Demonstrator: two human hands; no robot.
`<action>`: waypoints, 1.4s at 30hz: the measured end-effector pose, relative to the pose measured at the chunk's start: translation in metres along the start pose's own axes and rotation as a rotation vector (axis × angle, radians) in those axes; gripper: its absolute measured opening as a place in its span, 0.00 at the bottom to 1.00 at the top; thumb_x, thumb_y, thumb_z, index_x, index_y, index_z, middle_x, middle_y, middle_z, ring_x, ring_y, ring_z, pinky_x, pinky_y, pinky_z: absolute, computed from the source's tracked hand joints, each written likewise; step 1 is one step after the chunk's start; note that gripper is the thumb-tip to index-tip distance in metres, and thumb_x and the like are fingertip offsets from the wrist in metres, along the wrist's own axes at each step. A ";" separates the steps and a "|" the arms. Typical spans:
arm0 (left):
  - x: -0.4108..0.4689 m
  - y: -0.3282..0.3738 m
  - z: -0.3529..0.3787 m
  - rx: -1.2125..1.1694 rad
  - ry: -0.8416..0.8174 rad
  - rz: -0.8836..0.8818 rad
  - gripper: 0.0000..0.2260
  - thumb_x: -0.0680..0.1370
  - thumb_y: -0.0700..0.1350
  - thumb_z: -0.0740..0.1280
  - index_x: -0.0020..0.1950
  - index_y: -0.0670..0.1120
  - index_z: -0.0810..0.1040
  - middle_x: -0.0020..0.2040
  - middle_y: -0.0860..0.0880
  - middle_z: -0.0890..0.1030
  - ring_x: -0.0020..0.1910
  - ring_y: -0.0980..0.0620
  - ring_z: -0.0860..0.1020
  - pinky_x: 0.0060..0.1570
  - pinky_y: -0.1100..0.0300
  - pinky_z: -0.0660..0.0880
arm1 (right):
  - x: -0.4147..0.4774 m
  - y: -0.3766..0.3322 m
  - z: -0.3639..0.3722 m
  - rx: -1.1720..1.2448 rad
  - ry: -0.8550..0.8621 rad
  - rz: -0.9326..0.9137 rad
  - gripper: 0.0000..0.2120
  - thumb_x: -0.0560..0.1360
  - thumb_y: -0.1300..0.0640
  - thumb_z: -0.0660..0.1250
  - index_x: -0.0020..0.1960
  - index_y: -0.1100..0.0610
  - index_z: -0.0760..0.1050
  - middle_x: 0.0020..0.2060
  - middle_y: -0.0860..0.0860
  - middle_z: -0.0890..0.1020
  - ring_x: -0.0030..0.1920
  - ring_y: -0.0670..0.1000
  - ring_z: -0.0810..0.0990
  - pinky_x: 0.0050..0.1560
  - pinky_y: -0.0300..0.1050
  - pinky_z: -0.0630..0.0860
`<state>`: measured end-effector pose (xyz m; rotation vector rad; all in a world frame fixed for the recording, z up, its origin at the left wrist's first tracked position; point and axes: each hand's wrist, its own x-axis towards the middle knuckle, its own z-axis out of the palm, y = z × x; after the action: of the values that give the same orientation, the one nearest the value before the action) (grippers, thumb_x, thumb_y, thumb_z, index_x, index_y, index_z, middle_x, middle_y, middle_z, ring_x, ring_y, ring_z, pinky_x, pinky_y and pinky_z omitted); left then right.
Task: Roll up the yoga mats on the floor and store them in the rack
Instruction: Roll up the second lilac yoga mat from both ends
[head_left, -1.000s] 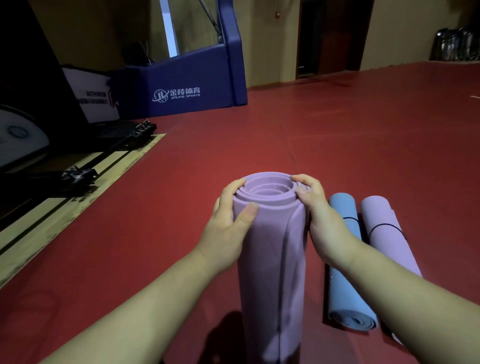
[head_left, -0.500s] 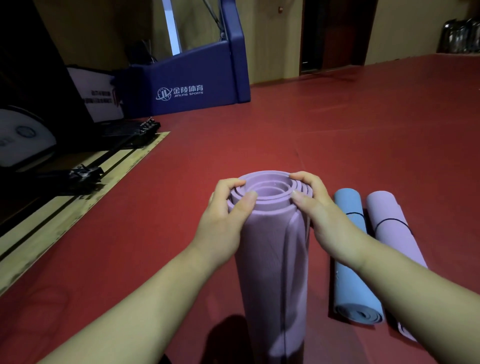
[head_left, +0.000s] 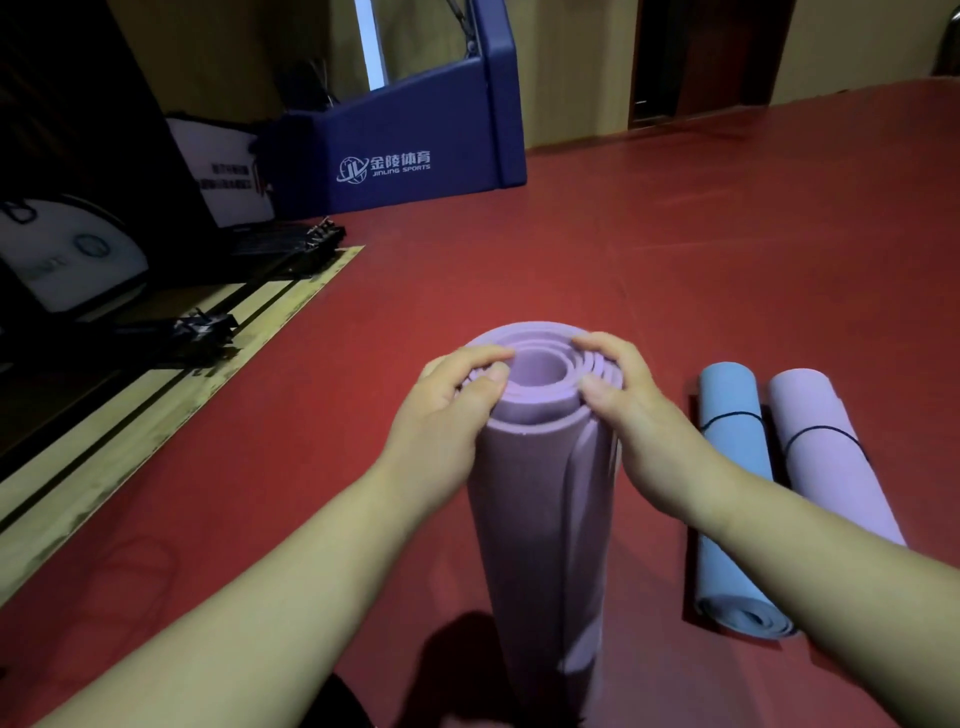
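With left hand (head_left: 447, 410) and right hand (head_left: 634, 415), gripped top rim of upright rolled purple foam yoga mat (head_left: 540, 519).

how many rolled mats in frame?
3. A purple mat stands upright at centre, left hand and right hand gripping its top. A blue mat lies on the floor to its right, and a lilac mat lies alongside that, farther right. Others may be off-frame.

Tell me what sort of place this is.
Probably a gym or sports hall: a wide red floor, a blue padded base marked Jinling Sports, and yoga gear: an upright purple mat and a rolled blue mat.
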<state>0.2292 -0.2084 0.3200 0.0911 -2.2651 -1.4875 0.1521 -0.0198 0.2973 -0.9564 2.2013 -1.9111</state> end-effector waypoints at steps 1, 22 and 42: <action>0.001 -0.002 -0.001 -0.003 -0.020 -0.023 0.15 0.76 0.56 0.63 0.58 0.58 0.84 0.61 0.55 0.81 0.62 0.59 0.77 0.66 0.54 0.71 | -0.001 0.003 0.000 -0.011 -0.002 0.012 0.25 0.70 0.33 0.62 0.66 0.35 0.67 0.60 0.20 0.72 0.66 0.26 0.68 0.63 0.22 0.62; 0.001 -0.005 -0.024 0.348 -0.218 0.386 0.14 0.80 0.59 0.59 0.64 0.63 0.77 0.58 0.59 0.81 0.73 0.69 0.62 0.76 0.64 0.56 | -0.018 -0.015 -0.043 -0.617 0.037 -0.420 0.25 0.66 0.45 0.81 0.60 0.50 0.82 0.62 0.44 0.79 0.61 0.40 0.77 0.58 0.30 0.68; 0.002 -0.002 -0.021 0.203 -0.192 0.278 0.11 0.72 0.60 0.66 0.49 0.59 0.82 0.56 0.59 0.82 0.72 0.63 0.67 0.65 0.71 0.63 | 0.018 -0.039 -0.050 -0.645 -0.200 -0.372 0.27 0.63 0.39 0.79 0.61 0.40 0.80 0.62 0.42 0.78 0.66 0.44 0.73 0.67 0.32 0.65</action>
<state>0.2355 -0.2280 0.3259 -0.3076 -2.4551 -1.1640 0.1311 0.0138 0.3498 -1.6578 2.7003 -1.1052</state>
